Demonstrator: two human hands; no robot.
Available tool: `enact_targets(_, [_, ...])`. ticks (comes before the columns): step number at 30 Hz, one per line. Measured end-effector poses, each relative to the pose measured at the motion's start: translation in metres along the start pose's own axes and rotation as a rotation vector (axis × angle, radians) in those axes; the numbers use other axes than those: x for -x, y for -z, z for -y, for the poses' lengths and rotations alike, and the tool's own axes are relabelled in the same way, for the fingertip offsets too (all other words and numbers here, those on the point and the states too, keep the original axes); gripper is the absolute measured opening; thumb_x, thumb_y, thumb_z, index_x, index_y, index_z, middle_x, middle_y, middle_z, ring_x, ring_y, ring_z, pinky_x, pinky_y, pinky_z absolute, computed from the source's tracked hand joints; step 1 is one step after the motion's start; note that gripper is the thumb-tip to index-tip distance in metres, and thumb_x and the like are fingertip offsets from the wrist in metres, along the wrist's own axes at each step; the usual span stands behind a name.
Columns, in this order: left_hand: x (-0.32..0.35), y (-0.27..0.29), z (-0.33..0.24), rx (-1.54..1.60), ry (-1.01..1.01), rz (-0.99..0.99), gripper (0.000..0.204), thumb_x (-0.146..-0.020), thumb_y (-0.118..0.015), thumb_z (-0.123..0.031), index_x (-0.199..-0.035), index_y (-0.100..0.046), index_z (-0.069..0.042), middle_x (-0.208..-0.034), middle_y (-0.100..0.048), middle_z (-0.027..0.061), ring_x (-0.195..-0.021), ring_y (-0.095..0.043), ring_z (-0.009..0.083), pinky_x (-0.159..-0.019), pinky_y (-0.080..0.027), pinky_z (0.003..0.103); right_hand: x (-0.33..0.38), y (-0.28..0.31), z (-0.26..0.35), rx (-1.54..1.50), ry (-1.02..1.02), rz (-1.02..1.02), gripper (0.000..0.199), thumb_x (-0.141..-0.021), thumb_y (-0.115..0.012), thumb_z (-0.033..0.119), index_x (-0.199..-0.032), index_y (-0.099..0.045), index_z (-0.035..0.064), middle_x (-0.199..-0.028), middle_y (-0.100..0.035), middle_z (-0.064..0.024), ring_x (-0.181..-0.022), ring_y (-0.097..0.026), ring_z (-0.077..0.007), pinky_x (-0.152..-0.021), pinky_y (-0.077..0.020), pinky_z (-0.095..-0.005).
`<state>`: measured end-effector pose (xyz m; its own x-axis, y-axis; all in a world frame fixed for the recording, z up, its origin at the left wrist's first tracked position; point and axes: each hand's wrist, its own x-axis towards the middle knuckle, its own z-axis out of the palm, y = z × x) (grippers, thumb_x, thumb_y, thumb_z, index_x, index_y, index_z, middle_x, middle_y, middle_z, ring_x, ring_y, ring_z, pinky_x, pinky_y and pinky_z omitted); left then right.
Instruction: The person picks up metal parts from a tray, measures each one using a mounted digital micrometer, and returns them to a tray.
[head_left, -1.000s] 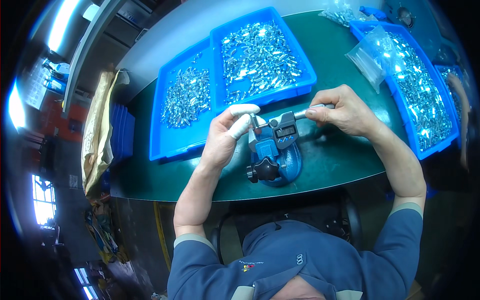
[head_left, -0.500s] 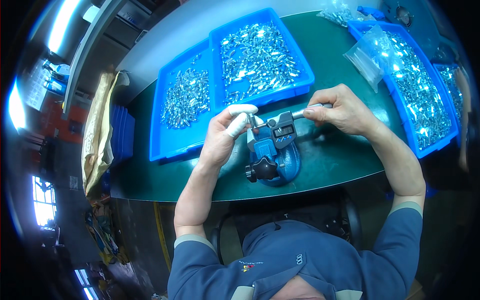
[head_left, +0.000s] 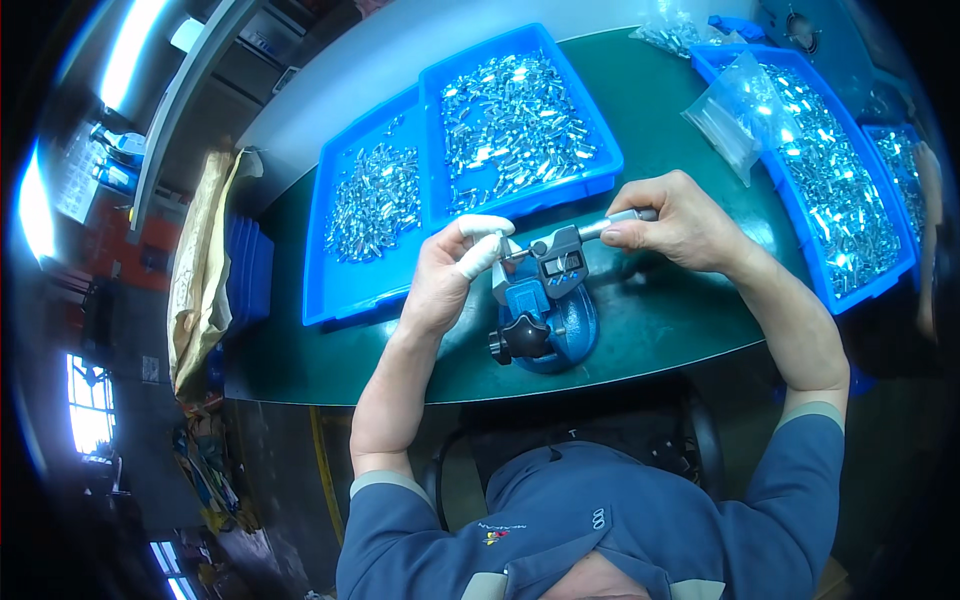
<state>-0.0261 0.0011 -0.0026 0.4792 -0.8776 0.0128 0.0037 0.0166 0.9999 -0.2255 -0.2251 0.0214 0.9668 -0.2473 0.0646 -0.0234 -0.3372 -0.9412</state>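
Note:
A digital micrometer [head_left: 562, 264] is clamped in a blue stand [head_left: 570, 335] with a black knob [head_left: 527, 337], near the table's front edge. My left hand [head_left: 452, 265], with white covers on its thumb and a finger, pinches at the micrometer's jaw opening. A small metal part [head_left: 514, 255] shows there between the measuring faces, partly hidden by the fingertips. On the other side, my right hand [head_left: 682, 222] grips the silver thimble end of the micrometer between thumb and fingers.
Two blue trays [head_left: 612, 178] of small shiny metal parts lie beyond my hands. At the right stands another blue bin [head_left: 838, 300] of parts with a clear plastic bag [head_left: 735, 125] on its edge. Brown paper [head_left: 205, 270] and stacked blue bins [head_left: 250, 270] are left.
The view has shifted slightly. My right thumb and fingers have moved a little on the thimble, while my left hand stays at the jaw opening.

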Motion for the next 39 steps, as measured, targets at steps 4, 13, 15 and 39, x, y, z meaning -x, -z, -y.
enact_targets(4, [-0.0011,-0.0002,0.0004,0.022,0.003,0.003,0.023,-0.095,-0.068,-0.018,-0.111,-0.066,-0.002,-0.093,-0.069,0.0075,-0.083,-0.066,0.0154,-0.076,-0.054,0.029,0.0008,0.0016,0.0013,0.012,0.003,-0.001,0.025,-0.087,-0.074,0.022,-0.092,-0.073,-0.0017,-0.074,-0.067,-0.0050,-0.069,-0.061,-0.0099,-0.064,-0.0467,-0.0249])
enact_targets(13, [-0.0021,0.0018,0.0065,0.058,-0.004,-0.015,0.024,-0.092,-0.073,-0.018,-0.109,-0.066,-0.003,-0.093,-0.069,0.0063,-0.081,-0.066,0.0143,-0.074,-0.054,0.029,-0.0005,0.0017,-0.0001,0.004,-0.026,0.004,0.027,-0.087,-0.075,0.025,-0.090,-0.073,-0.0019,-0.072,-0.067,-0.0051,-0.068,-0.061,-0.0098,-0.062,-0.0467,-0.0251])
enact_targets(15, [-0.0018,0.0015,0.0066,0.067,-0.005,-0.017,0.024,-0.091,-0.074,-0.018,-0.109,-0.066,-0.003,-0.093,-0.069,0.0063,-0.081,-0.066,0.0143,-0.074,-0.054,0.029,-0.0008,0.0020,-0.0008,0.015,-0.025,0.002,0.027,-0.088,-0.074,0.025,-0.089,-0.073,-0.0018,-0.071,-0.067,-0.0051,-0.067,-0.061,-0.0097,-0.062,-0.0468,-0.0249])
enact_targets(39, [-0.0009,0.0007,0.0028,0.028,-0.005,-0.021,0.024,-0.092,-0.073,-0.019,-0.109,-0.066,-0.004,-0.091,-0.069,0.0048,-0.081,-0.066,0.0137,-0.074,-0.054,0.029,-0.0005,-0.0012,0.0012,-0.033,-0.042,0.006,0.028,-0.091,-0.072,0.026,-0.089,-0.073,-0.0018,-0.072,-0.067,-0.0051,-0.067,-0.062,-0.0099,-0.062,-0.0476,-0.0252])
